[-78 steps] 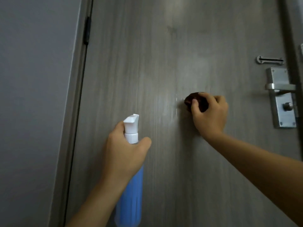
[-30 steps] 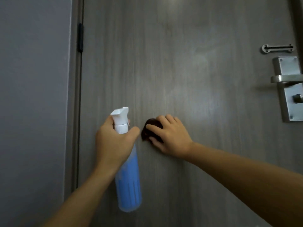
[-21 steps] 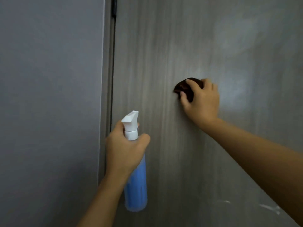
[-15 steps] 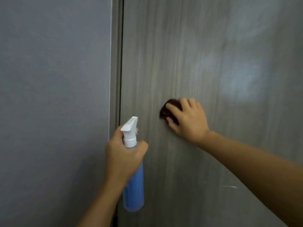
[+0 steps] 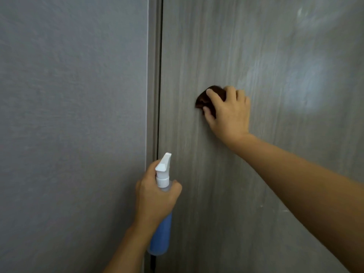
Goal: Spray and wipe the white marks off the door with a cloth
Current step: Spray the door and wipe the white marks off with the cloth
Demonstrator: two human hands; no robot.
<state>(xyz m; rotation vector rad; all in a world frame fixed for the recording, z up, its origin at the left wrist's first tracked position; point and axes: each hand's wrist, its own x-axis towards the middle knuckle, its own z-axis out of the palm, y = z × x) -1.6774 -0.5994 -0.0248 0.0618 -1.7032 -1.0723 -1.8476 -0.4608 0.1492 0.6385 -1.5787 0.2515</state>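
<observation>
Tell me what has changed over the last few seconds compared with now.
The right hand has carried the dark cloth across the door, from near the lever handle leftward toward the hinge edge, bobbing up and down as it wiped. The view swung left too, so the handle is out of sight. The left hand still grips the spray bottle, upright and idle.

Grey wall (image 5: 69,115) beside a door frame (image 5: 152,75), under soft indoor light.

The left half of the view is filled by a plain, matt grey wall with a faint texture. Its right edge is met by a narrow grey frame running top to bottom, with a dark gap (image 5: 160,75) seen along the frame's right side. A pale, blurred glare (image 5: 307,89) is cast at the right, with a fainter one (image 5: 307,18) seen at the top right.
</observation>
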